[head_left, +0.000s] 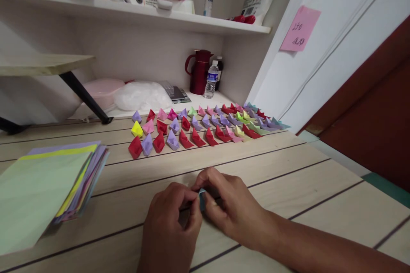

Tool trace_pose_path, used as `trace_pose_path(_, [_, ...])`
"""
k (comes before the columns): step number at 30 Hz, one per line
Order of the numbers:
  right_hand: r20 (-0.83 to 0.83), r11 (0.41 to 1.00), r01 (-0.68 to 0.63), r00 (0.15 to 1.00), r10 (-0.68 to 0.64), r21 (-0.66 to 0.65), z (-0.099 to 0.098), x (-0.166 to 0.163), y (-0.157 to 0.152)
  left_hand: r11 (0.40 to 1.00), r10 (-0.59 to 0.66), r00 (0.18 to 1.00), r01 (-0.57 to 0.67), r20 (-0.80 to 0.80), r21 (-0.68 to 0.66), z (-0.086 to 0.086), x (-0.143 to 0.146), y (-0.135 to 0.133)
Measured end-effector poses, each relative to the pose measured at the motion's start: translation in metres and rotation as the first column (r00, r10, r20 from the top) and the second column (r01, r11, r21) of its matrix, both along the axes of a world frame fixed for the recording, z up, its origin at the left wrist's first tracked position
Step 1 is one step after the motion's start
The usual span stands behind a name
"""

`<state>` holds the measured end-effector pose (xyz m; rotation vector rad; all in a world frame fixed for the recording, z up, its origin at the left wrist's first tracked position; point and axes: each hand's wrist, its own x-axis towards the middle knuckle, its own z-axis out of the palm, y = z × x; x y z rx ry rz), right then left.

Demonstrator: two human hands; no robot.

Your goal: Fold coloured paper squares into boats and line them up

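Observation:
A small piece of folded light-blue paper (201,199) is pinched between my two hands, low over the wooden table (269,170). My left hand (171,222) closes thumb and forefinger at its left side. From the right, my right hand (233,209) grips it with bent fingers, hiding most of its shape. Beyond my hands stand rows of folded paper boats (173,140) in red, purple, pink, yellow, green and blue. To the left lies a stack of coloured paper sheets (48,187), pale green on top.
Behind the boats, a white shelf holds a dark red jug (199,72), a water bottle (211,80) and a white plastic bag (141,96). A small wooden stand (41,65) with black legs rises at the left. A pink note (300,29) sticks to the wall.

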<state>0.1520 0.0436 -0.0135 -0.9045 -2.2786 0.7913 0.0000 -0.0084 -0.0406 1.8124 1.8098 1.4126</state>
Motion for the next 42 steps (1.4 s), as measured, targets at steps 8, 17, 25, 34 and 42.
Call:
trace_pose_path(8, [-0.016, 1.0, 0.013, 1.0, -0.013, -0.018, 0.002, 0.0, 0.0, 0.976, -0.034, 0.944, 0.102, -0.328, 0.194, 0.004, -0.009, 0.003])
trace_pose_path(17, [-0.034, 0.996, 0.067, 0.997, -0.069, -0.061, 0.005, 0.0, 0.001, 0.916, -0.111, 0.778, 0.322, -0.618, 0.24, 0.011, -0.022, 0.005])
trace_pose_path(25, [-0.15, 0.998, -0.001, 0.989, -0.009, -0.062, -0.003, 0.003, 0.011, 0.971, -0.073, 0.904, 0.161, -0.421, 0.179, 0.001, -0.017, 0.007])
trace_pose_path(34, [-0.138, 0.998, -0.059, 0.989, 0.055, -0.023, 0.0, 0.004, 0.013, 0.998, -0.045, 0.967, 0.056, -0.252, 0.036, 0.001, -0.016, 0.003])
trace_pose_path(42, [-0.015, 0.992, -0.055, 0.998, 0.057, 0.113, -0.002, 0.006, 0.009, 0.993, -0.096, 0.977, 0.082, -0.188, -0.082, 0.002, -0.014, -0.002])
